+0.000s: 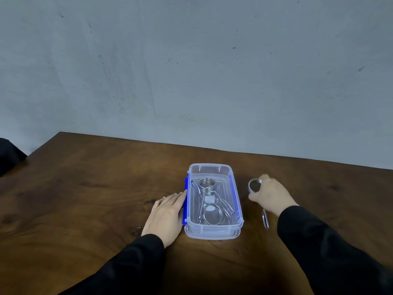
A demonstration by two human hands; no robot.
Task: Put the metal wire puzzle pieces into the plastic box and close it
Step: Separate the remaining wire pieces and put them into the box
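Wire puzzle piece in hand (253, 186): a coiled metal ring pinched by the right hand, with a thin wire end (265, 219) showing below the wrist; whether it touches the table cannot be told.
Right hand (270, 196): fingers curled shut around that ring, to the right of the box and apart from it.
Left hand (168, 211): flat and open on the table, fingertips (182, 194) touching the blue clip (185, 204) on the box's left side, gripping nothing.
Plastic box (237, 206): clear, rectangular, open on top, standing on what looks like its own lid (212, 235), near the middle of the table.
Pieces already inside: a stacked wire coil (207, 185) toward the far end, a large wire loop (212, 214) toward the near end, and straight wire arms crossing between them.
Sleeves: black, on both forearms.
Table (89, 188): dark brown wood.
Wall (191, 71): grey, scuffed, behind the table's far edge.
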